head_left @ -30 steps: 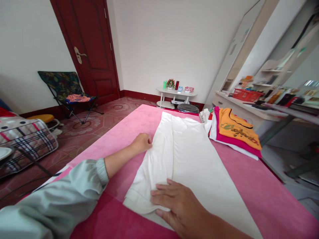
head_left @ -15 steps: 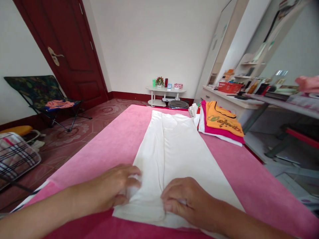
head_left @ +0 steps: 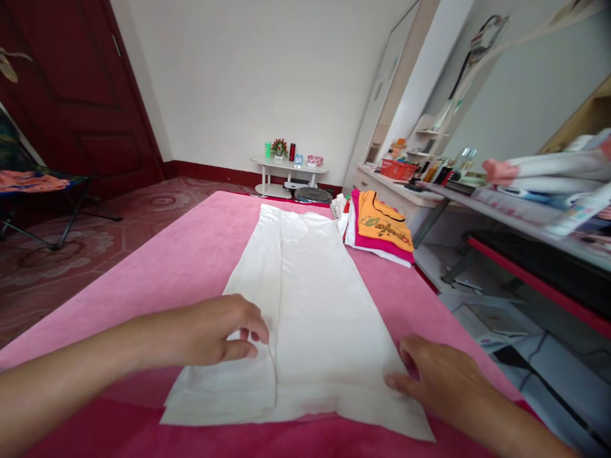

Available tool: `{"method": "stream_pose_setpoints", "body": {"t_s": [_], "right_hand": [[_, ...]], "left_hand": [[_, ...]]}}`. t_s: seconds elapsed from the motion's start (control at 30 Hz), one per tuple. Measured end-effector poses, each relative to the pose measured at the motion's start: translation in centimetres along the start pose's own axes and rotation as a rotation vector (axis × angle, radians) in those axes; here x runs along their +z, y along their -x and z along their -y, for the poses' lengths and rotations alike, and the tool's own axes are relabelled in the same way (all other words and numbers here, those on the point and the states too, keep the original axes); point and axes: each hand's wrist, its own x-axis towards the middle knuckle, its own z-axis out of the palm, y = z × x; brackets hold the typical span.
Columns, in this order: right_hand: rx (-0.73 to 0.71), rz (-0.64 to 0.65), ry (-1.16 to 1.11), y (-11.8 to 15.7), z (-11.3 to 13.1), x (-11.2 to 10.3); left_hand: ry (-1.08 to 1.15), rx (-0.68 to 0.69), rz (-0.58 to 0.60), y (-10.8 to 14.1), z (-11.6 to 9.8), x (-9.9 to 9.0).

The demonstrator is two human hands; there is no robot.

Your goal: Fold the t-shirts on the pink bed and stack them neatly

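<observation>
A long white garment [head_left: 324, 305] lies flat on the pink bedspread, its left side folded inward so a lengthwise edge runs down it. Which kind of garment it is, I cannot tell for sure. Over the folded strip, my left hand [head_left: 224, 331] hovers with bent fingers and a gap between thumb and fingertips. At the garment's lower right edge is my right hand [head_left: 434, 378], thumb over the cloth and fingers apart from it. No cloth shows pinched in either hand.
A stack of folded clothes, an orange shirt [head_left: 384, 219] on top, sits at the bed's far right. The pink bedspread [head_left: 157, 273] stretches left. Beyond are a small white table [head_left: 291, 163], a cluttered desk [head_left: 506, 207] and a folding chair [head_left: 42, 184].
My right hand has gone from the garment's middle fold to its right edge. My left hand has risen off the left edge onto the folded strip. The view has turned right.
</observation>
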Motion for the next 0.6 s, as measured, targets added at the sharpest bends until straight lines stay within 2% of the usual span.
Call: {"method": "stream_pose_setpoints", "body": {"t_s": [0.13, 0.3, 0.4, 0.47, 0.6], "right_hand": [[0.074, 0.01, -0.083, 1.0, -0.1, 0.8], [-0.008, -0.021, -0.3, 1.0, 1.3, 0.4], [-0.126, -0.073, -0.539, 0.4, 3.6, -0.8], [-0.198, -0.062, -0.71, -0.1, 5.7, -1.6], [-0.31, 0.101, -0.927, -1.1, 9.8, -2.5]], "left_hand": [[0.019, 0.064, -0.08, -3.6, 2.3, 0.5], [0.027, 0.147, -0.163, -7.1, 2.9, 1.6], [0.036, 0.178, -0.237, -9.0, 1.8, 2.0], [0.003, 0.213, -0.313, -10.1, 0.9, 2.0], [-0.051, 0.314, -0.381, -11.7, 0.6, 1.4]]}}
